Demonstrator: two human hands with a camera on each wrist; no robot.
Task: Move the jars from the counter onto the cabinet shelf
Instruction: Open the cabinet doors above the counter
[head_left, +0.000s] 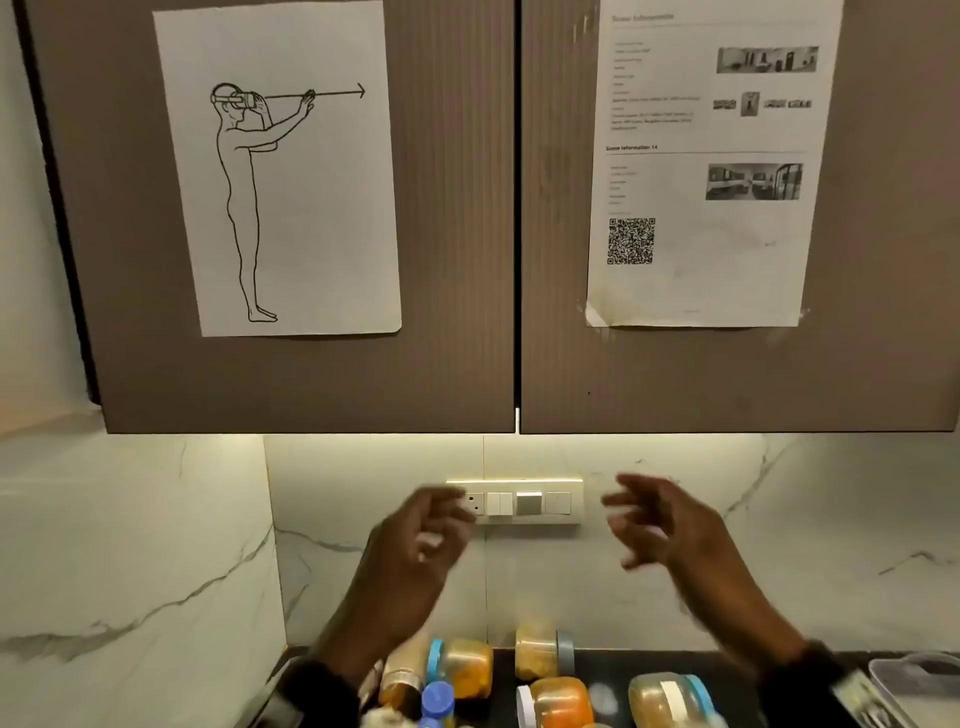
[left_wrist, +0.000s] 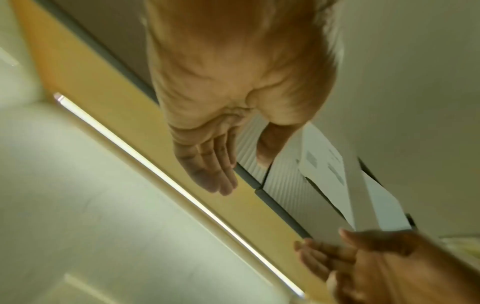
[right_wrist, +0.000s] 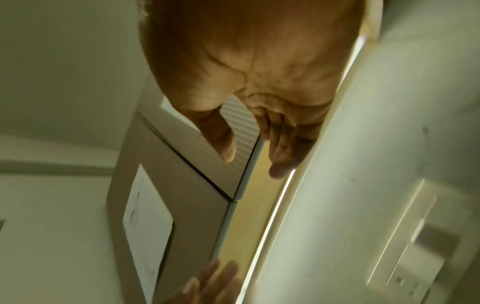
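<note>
Neither grip holds anything: the left hand (head_left: 415, 545) and the right hand (head_left: 660, 525) hang in the air in front of the wall, palms turned toward each other, fingers loose and spread. Both wrist views agree, showing straight, empty fingers (left_wrist: 207, 170) pointing up at the underside of the cabinet, with the light strip (left_wrist: 166, 185) running below it. The hands are blurred in the head view, so finer detail of the fingers cannot be told.

As for progress, my judgement is that the task is at its very start. The two cabinet doors, the left door (head_left: 457, 234) and the right door (head_left: 561, 364), are both closed, meeting at the middle seam, so the shelf behind them is hidden and cannot yet take anything. The jars are all down on the dark bench (head_left: 602, 670) at the bottom edge of the head view, below the hands. What is left, then, is everything: open a door, then lift each jar up.

Counting what shows: four clear jars with yellow or orange contents lie or lean on the bench, namely a blue-lidded jar (head_left: 462, 662), a grey-lidded jar (head_left: 537, 652), a white-lidded jar (head_left: 561, 701) and a second blue-lidded jar (head_left: 665, 699). At the left is one brown bottle (head_left: 402, 675) and one small blue-capped container (head_left: 438, 701); more may lie out of frame. One clear tub (head_left: 919, 686) sits at the far right. Two paper sheets are taped on the doors, and one switch plate (head_left: 519, 501) is on the wall between the hands.
</note>
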